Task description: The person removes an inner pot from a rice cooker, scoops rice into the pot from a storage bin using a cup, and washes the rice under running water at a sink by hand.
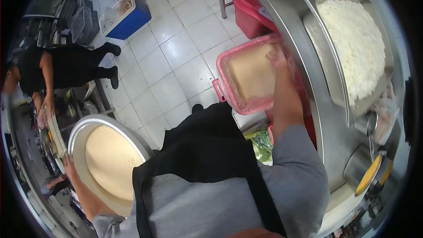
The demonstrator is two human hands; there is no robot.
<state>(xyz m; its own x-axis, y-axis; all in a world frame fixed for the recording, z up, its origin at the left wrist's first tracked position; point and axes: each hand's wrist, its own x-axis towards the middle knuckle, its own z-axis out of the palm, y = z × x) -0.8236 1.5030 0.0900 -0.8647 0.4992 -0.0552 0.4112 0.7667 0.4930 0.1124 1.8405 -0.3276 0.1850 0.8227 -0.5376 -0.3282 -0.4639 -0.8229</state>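
A large round metal pot (150,147) with pale, smooth contents stands at the left. My left hand (70,167) is at the pot's outer left rim; how its fingers close there is too small to make out. On the right, my right hand (276,56) reaches over a pink bin (223,68) lined with clear plastic. Pale tan contents (251,72) fill part of this bin. The right hand is blurred near the bin's far right side, and whether it holds anything cannot be seen.
A steel counter (304,57) runs along the right, bearing a deep tray of white rice (352,44). A blue and white box (128,20) sits on the tiled floor (176,57). Another person (66,66) in black stands at the left. Leafy greens (260,145) lie below the bin.
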